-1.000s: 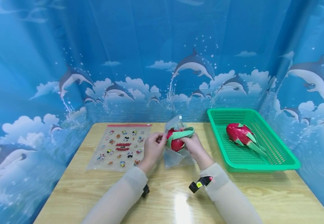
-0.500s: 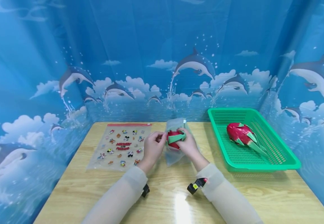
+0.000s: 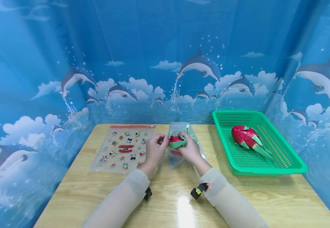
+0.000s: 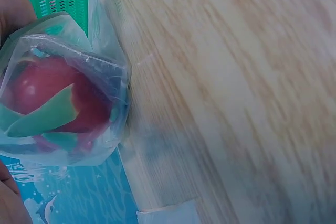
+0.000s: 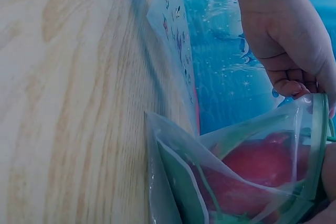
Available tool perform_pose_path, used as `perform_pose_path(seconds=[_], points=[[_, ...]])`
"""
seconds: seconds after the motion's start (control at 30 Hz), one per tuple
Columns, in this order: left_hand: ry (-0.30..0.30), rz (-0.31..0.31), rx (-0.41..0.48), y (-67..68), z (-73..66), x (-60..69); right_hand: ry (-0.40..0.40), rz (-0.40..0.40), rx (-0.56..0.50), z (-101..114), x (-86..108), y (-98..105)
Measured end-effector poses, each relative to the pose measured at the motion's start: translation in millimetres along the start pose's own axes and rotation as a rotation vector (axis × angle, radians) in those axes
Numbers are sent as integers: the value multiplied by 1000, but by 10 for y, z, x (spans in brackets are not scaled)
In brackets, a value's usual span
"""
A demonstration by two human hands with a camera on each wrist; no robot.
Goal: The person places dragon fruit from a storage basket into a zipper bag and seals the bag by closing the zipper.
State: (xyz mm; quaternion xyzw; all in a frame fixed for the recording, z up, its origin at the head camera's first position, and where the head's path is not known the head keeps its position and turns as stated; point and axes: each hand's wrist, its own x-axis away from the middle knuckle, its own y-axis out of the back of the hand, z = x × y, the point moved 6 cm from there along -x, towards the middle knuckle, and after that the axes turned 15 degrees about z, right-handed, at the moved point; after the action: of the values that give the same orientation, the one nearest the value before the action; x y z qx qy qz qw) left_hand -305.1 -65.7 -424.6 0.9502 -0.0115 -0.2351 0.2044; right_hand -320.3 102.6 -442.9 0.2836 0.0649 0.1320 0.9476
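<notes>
A red dragon fruit (image 3: 175,139) with green leafy scales sits largely inside a clear zip bag (image 3: 175,161), seen through the plastic in both wrist views. My left hand (image 3: 155,149) pinches the rim of the bag's mouth on the left side. From the right, my right hand (image 3: 191,150) holds the fruit's leafy end at the mouth; its fingertips are partly hidden by leaves and plastic. In the right wrist view the bag's green-edged rim (image 5: 319,145) runs between the two hands, and the fruit (image 5: 262,169) bulges within.
A flat clear zip bag (image 3: 125,148) printed with cartoon figures and a red zip lies to the left. On the right stands a green basket (image 3: 267,171) with another dragon fruit (image 3: 246,136) in it. A blue dolphin curtain (image 3: 165,63) borders the wooden table (image 3: 170,202).
The fruit and its leaves have gone deeper into the bag, pushed by my right hand, which moved left and its fingers in closer. My left hand has kept its pinch on the rim.
</notes>
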Motion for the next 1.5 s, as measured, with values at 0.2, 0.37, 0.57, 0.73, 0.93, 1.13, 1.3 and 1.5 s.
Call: perform_pose_path(seconds=[0.2, 0.37, 0.57, 0.73, 0.93, 1.13, 1.3, 1.5], points=[[-12, -12, -1, 3, 16, 7, 22, 72, 49, 35, -31, -18], [-1, -30, 7, 14, 40, 11, 31, 119, 59, 77, -45, -9], [31, -50, 18, 38, 70, -1, 41, 139, 16, 79, -47, 5], [31, -69, 11, 64, 72, -10, 36, 196, -29, 60, -44, 14], [69, -96, 5, 94, 94, -12, 46, 280, -91, 129, 3, 77], [102, -84, 4, 103, 95, -3, 67, 316, -85, 150, 28, 150], [119, -76, 4, 98, 88, -1, 59, 326, -66, 181, 59, 217], [109, -70, 8, 91, 84, -6, 65, 343, -59, 209, 91, 279]])
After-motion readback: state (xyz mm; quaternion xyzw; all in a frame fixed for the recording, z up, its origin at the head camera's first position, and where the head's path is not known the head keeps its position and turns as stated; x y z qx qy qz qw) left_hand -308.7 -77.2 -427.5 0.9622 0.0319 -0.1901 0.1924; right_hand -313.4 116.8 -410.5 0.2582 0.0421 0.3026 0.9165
